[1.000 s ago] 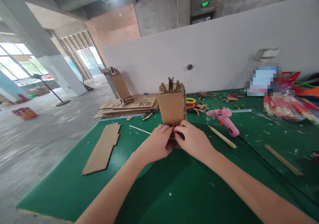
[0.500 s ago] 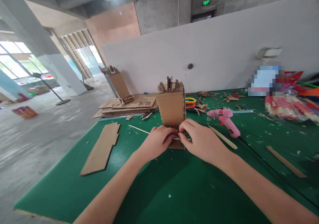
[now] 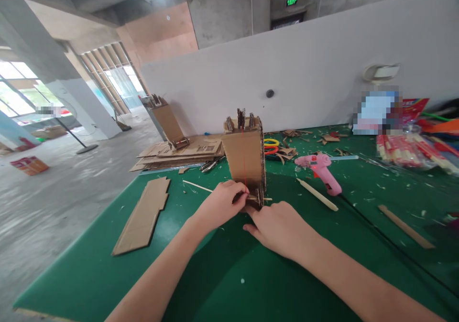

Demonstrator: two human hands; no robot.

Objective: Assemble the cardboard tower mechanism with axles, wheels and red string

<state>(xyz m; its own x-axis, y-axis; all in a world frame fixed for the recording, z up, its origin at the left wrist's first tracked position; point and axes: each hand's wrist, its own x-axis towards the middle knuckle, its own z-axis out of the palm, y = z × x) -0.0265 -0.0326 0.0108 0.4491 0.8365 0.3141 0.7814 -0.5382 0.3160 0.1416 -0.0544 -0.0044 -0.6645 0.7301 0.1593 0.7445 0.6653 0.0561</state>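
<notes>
A cardboard structure (image 3: pixel 243 157) with notched pieces on top stands upright on the green table. A thin red string (image 3: pixel 245 157) runs down its front face from the top. My left hand (image 3: pixel 225 198) is closed, thumb and forefinger pinching the string's lower end. A thin wooden stick (image 3: pixel 196 186) passes crosswise through the structure's lower part, its middle hidden behind my left fingers. At the base, my right hand (image 3: pixel 278 226) touches the cardboard with its forefinger, the thumb held apart below; its other fingertips are partly hidden.
A pink glue gun (image 3: pixel 322 169) lies right, its black cord trailing forward. Nearby are a pale wooden stick (image 3: pixel 318 195) and a cardboard strip (image 3: pixel 405 226). Left lies a notched cardboard piece (image 3: pixel 143 217). Behind are stacked cardboard sheets (image 3: pixel 172 162), another cardboard structure (image 3: pixel 172 123) and scissors (image 3: pixel 271 145).
My right hand has left the string beside my left fingers and moved down to the structure's base, its thumb opening away. My left hand stays pinched at the string. The view shifts slightly.
</notes>
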